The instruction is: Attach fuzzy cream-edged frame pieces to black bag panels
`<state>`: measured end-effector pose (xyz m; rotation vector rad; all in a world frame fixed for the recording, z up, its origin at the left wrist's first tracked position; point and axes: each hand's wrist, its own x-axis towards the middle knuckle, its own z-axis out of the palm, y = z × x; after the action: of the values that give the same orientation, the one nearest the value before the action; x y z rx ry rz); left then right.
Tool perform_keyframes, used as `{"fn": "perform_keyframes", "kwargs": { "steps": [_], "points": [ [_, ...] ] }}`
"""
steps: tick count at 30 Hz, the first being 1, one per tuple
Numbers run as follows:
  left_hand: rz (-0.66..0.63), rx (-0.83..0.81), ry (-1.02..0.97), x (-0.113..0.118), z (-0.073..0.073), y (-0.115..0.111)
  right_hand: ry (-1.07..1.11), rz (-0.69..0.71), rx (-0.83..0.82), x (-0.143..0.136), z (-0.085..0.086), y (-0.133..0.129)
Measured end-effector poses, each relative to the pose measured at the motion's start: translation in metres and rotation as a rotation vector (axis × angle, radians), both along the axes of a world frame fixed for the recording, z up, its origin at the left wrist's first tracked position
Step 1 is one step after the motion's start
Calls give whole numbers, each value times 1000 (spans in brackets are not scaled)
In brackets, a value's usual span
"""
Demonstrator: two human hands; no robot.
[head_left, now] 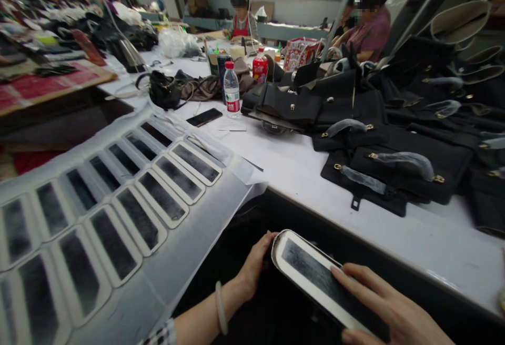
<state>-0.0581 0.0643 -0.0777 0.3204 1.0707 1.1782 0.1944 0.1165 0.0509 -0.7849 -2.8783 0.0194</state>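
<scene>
A dark bag piece with a long, round-ended, white-rimmed panel on its upper face is tilted between my two hands. Its far-left end is gripped by my left hand, whose fingertips are partly hidden behind the edge. My right hand clasps the nearer part, its fingers across the black middle of the panel and the thumb by the lower edge. The underside is out of sight. To the left, rows of similar white-rimmed black panels lie on a pale sheet.
Black bag parts with plastic-wrapped handles are heaped on the white table at right. A water bottle, a phone and a red bottle stand or lie farther back. Two people sit beyond.
</scene>
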Motion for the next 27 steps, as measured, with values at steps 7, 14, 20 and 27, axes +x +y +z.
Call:
{"fn": "perform_keyframes", "kwargs": {
  "steps": [7,14,20,27],
  "points": [
    [-8,14,43,-2,12,0,-31,30,188,-3,-13,-4],
    [-1,24,25,0,16,3,-5,75,202,-2,-14,6],
    [19,97,-12,4,17,4,113,8,238,-25,-17,3],
    [32,127,-58,3,14,4,262,-85,-43,-64,-29,-3]
  ]
}}
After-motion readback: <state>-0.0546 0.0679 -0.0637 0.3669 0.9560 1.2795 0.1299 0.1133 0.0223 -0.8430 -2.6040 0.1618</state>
